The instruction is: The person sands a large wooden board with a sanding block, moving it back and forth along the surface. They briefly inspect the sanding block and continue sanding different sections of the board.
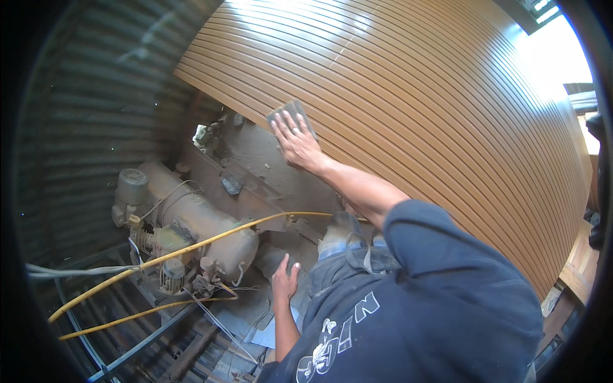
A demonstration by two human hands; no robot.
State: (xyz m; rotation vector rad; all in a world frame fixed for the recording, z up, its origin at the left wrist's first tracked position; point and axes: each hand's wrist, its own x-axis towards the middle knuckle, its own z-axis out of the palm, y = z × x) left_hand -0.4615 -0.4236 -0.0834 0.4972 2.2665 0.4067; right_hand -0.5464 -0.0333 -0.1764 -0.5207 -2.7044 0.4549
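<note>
One grey sanding pad (pixel 292 115), one ribbed wooden panel (pixel 415 108), two yellow hoses (pixel 191 246). Right hand (pixel 297 145), arm outstretched, presses the pad flat, seemingly ungripped; left hand (pixel 284 281) hangs open, grip empty.

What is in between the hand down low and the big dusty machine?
In the head view, a yellow hose crosses between the left hand and the dusty beige tank-shaped machine, over dusty floor.
</note>
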